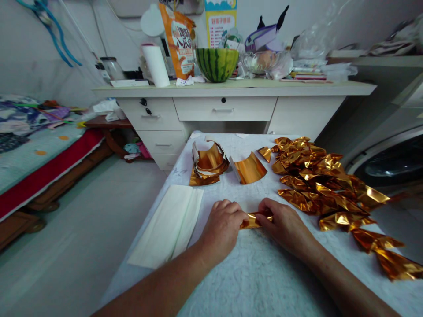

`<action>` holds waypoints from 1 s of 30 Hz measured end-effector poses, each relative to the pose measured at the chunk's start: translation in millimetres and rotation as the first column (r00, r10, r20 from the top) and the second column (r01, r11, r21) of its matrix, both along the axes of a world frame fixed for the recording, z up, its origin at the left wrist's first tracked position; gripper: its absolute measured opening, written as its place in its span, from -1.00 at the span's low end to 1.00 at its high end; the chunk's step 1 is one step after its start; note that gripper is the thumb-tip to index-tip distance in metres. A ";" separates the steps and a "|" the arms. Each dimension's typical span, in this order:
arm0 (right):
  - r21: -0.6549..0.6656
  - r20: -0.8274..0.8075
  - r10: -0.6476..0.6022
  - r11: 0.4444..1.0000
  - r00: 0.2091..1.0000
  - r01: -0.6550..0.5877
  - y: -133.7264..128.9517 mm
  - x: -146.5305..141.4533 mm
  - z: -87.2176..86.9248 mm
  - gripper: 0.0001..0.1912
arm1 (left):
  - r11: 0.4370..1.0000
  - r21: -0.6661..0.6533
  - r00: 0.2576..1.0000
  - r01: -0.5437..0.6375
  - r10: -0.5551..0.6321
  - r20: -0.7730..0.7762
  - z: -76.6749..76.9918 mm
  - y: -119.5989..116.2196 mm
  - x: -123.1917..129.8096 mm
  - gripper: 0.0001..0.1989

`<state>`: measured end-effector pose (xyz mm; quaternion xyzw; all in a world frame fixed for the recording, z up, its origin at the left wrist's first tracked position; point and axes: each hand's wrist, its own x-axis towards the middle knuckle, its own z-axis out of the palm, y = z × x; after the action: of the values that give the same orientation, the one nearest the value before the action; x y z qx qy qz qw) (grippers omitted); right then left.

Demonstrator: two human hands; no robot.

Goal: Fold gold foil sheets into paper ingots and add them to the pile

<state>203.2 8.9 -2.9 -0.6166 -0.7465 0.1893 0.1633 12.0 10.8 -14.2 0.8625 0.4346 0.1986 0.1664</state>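
Observation:
Between my hands, low over the cloth-covered table (pixel 231 281), is a narrow piece of gold foil (pixel 251 220). My left hand (pixel 224 222) has its fingers closed on the foil's left end. The right end is pinched by my right hand (pixel 280 220). Beyond them lie a curved gold foil sheet (pixel 250 169) and a curled stack of gold foil sheets (pixel 209 160). A pale, flat folded sheet (pixel 167 224) rests left of my left hand. On the right is a heap of twisted gold foil pieces (pixel 317 176).
A white desk (pixel 228 91) with drawers stands behind the table, holding half a watermelon (pixel 217 64), an orange bag (pixel 181 44) and a paper roll (pixel 156 65). To the left is a bed (pixel 39 154); a washing machine (pixel 393 154) is at the right.

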 end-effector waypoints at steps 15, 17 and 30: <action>0.029 -0.100 -0.016 0.999 0.995 0.019 -3.6 17.7 -2.8 -0.85 | 0.945 0.296 0.947 0.137 -0.037 -0.320 2.7 -21.5 7.1 -0.93; 0.026 -0.119 -0.021 0.999 0.993 0.025 -3.0 19.1 -4.8 -0.85 | 0.941 0.307 0.943 0.141 -0.033 -0.331 3.5 -24.7 8.0 -0.82; 0.302 0.050 0.045 0.951 0.998 -0.058 -11.7 13.4 -2.8 -0.91 | 0.954 0.268 0.930 0.136 -0.030 -0.366 2.0 -30.4 11.1 -0.64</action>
<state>216.6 -2.9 -5.7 -0.5684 -0.7860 0.0634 0.2350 23.1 -19.6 -12.1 0.9169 0.3868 0.0924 -0.0349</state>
